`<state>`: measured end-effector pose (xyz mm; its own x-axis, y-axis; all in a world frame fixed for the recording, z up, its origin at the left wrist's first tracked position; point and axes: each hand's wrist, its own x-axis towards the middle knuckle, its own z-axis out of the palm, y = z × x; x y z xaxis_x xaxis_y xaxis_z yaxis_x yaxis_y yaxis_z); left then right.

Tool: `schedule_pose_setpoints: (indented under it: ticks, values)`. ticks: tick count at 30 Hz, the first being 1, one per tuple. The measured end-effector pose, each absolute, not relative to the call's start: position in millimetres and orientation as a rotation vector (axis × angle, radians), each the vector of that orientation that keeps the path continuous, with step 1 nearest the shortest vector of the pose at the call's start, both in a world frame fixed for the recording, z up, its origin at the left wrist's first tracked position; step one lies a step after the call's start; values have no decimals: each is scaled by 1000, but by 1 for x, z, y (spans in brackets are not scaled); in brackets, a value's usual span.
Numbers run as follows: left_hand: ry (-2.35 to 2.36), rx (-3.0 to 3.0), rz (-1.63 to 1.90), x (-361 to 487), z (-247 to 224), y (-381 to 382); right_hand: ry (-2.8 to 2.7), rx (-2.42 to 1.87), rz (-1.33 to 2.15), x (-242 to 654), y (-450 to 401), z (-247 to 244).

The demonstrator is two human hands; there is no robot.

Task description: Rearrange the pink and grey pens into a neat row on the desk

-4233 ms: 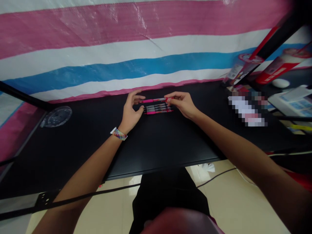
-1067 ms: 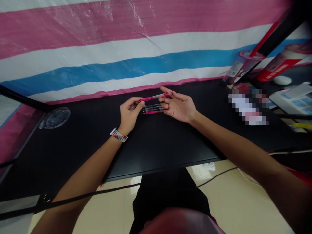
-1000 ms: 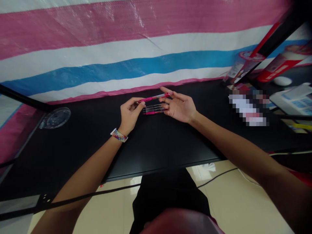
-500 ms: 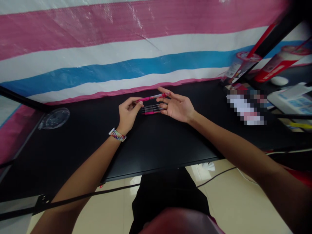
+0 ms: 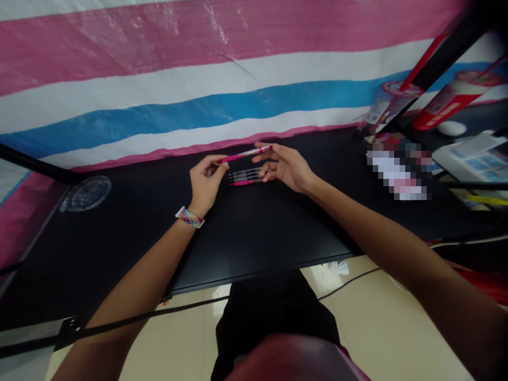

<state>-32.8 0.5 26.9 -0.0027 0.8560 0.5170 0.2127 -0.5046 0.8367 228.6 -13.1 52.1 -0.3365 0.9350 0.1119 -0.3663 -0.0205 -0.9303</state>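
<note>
A pink pen (image 5: 242,155) with a clear barrel is held level just above the black desk. My left hand (image 5: 205,182) pinches its left end between thumb and fingers. At the pen's right end my right hand (image 5: 291,168) has its upper fingers around the barrel, with the lower fingers loosely curled. Below the held pen, several pens (image 5: 244,175) lie side by side on the desk, dark ones with a pink one nearest me. Their right ends are partly hidden behind my right fingers.
A clear round plastic lid (image 5: 89,193) lies on the left of the black desk (image 5: 254,227). Cups with red straws (image 5: 391,103), a white rounded object (image 5: 451,128) and papers (image 5: 397,174) stand or lie to the right. A striped plastic sheet (image 5: 198,114) hangs behind.
My right fingers have curled in closer around the pen's right end. The held pen has shifted slightly left and up in view, partly because the camera moved a little.
</note>
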Motion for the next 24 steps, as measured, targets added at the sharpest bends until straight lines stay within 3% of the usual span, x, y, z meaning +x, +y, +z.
schedule_pose_setpoints:
  ticks: [12, 24]
  values:
    - [1295, 1869, 1316, -34, 17, 13, -1823, -1174, 417, 249, 19, 16]
    - [1442, 2146, 1160, -40, 9, 19, -1941, -1235, 336, 252, 21, 6]
